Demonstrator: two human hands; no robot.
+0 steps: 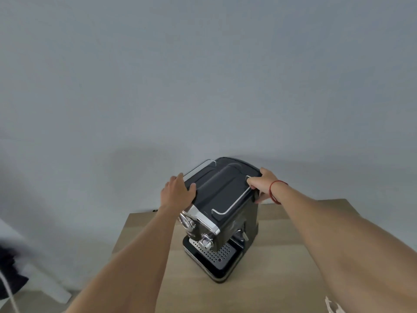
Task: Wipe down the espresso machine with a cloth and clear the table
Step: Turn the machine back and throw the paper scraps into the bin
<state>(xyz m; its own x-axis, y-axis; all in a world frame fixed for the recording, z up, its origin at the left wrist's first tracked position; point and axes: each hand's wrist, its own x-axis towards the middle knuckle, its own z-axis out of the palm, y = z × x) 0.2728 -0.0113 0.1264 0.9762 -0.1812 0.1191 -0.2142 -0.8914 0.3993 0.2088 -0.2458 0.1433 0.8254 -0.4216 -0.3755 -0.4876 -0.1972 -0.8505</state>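
Black espresso machine (222,195) stands on wooden counter (282,267), front toward camera. Left grip (178,190) holds top left edge, thumb on lid, fingers over side by chrome rail. Right grip (262,184) holds top right edge, fingers curled at right rail, thumb down side panel. Red string bracelet (274,190) on right wrist. Chrome dial (186,222) and knob (206,240) on front; perforated drip tray (214,251) below. Pale wall (203,75) behind. White scrap (334,306) at counter's near right corner, too cropped to identify.
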